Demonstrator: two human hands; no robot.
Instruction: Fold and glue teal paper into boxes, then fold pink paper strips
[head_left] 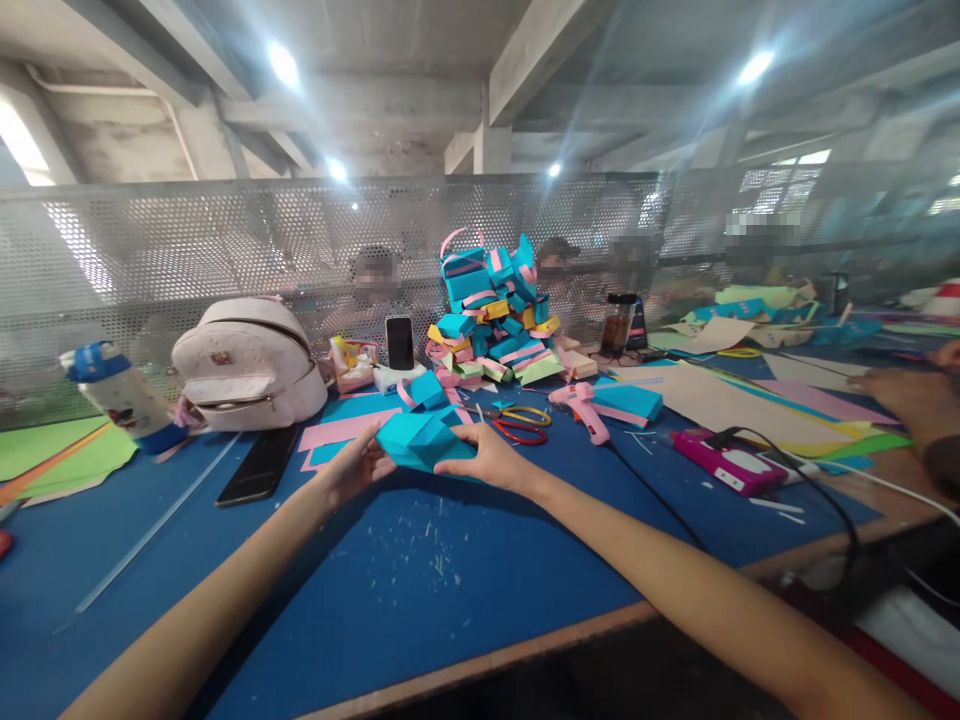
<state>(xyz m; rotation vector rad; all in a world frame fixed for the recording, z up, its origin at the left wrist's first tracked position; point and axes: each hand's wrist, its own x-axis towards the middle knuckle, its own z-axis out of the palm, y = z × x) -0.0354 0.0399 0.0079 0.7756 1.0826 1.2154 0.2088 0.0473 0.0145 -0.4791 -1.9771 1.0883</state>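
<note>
A folded blue paper piece (pixel 421 441) is held between both hands above the blue table. My left hand (pixel 358 462) grips its left end, the fingers partly behind it. On the right end, my right hand (pixel 489 458) pinches it with the thumb in front. Just behind lie a smaller blue paper piece (pixel 426 390) and flat pink paper strips (pixel 341 430). Scissors with red and yellow handles (pixel 521 430) rest behind my right hand. To their right is a pink glue gun (pixel 583 408), its black cord running toward the front edge.
A tall pile of folded paper pieces (pixel 495 330) stands at the back. A white backpack (pixel 251 365), a bottle (pixel 124 395) and a phone (pixel 259 467) are on the left. On the right are a magenta power strip (pixel 731 460), paper sheets (pixel 750 400) and another person's arm (pixel 911 400).
</note>
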